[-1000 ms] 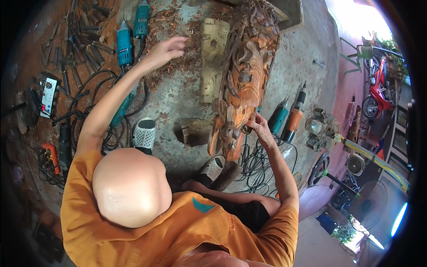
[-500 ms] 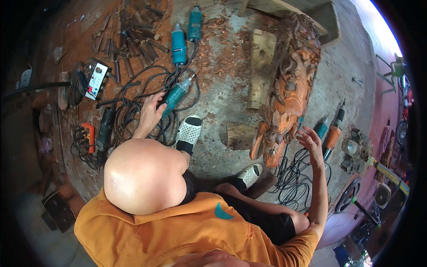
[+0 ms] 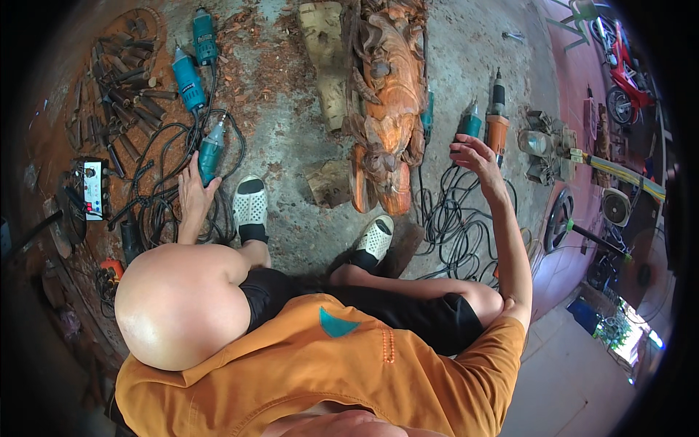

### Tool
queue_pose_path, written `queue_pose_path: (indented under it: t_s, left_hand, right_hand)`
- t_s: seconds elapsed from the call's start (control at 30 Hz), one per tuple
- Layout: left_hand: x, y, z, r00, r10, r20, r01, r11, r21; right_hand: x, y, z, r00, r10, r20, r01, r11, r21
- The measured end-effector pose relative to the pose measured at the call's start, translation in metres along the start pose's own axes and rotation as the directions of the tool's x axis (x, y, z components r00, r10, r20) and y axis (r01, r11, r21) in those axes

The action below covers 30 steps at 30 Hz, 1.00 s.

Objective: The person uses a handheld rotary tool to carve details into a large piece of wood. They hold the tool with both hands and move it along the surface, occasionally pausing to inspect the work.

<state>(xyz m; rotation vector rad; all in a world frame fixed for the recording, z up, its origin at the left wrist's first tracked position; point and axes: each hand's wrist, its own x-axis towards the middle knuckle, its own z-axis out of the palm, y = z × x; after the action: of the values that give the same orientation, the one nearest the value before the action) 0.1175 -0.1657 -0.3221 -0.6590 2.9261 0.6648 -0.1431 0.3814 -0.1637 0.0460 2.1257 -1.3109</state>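
Note:
My left hand (image 3: 195, 198) rests by the rear end of a teal die grinder (image 3: 211, 151) on the floor. Its fingers stretch along the tool's left side, and the thumb lies by the lower end; no firm grip shows. Black cables (image 3: 156, 193) coil around that hand. My right hand (image 3: 477, 162) hovers with bent fingers apart, just below another teal grinder (image 3: 470, 122) and beside an orange-and-black power tool (image 3: 498, 127). It holds nothing. Between my hands, beyond my feet, lies a carved reddish-brown wooden figure (image 3: 393, 109).
Two more teal grinders (image 3: 189, 84) lie far left near many chisel-like rods (image 3: 120, 80). A control box (image 3: 93, 191) stands at left. Wooden blocks (image 3: 325, 62) lie beside the carving. Cables (image 3: 462, 233) tangle at right, near a metal bench grinder (image 3: 539, 143) and a steering wheel (image 3: 559, 218).
The view has swung, so the whole floor appears shifted left and upward. My left thumb now reaches farther around the grinder's rear end. My right hand has moved rightward, from beside the carving toward the tools.

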Motion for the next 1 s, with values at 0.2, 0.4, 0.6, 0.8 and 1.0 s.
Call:
queue_pose_path:
  t_s: [0.2, 0.4, 0.6, 0.8, 1.0]
  left_hand:
    - [0.01, -0.007, 0.005, 1.0, -0.002, 0.009, 0.002, 1.0, 0.007]
    - [0.01, -0.01, 0.002, 0.998, -0.065, -0.004, 0.064, 0.987, -0.145]
    - [0.004, 0.015, -0.032, 0.981, -0.143, 0.129, 0.184, 0.897, -0.402]
    - [0.001, 0.043, -0.091, 0.96, 0.009, 0.28, 0.141, 0.849, -0.509]
    - [0.008, 0.077, -0.155, 0.907, 0.226, 0.356, -0.027, 0.874, -0.486]
  right_hand:
    - [0.003, 0.006, -0.003, 1.0, -0.02, 0.002, 0.02, 1.0, 0.003]
    - [-0.002, -0.004, -0.006, 1.0, -0.013, -0.012, 0.013, 1.0, 0.001]
    - [-0.021, -0.059, 0.017, 0.98, -0.187, 0.072, 0.195, 0.972, -0.132]
    - [-0.059, -0.118, 0.148, 0.853, -0.185, 0.487, 0.28, 0.951, -0.129]
    - [-0.04, -0.084, 0.328, 0.767, -0.167, 0.619, 0.016, 0.97, 0.243]
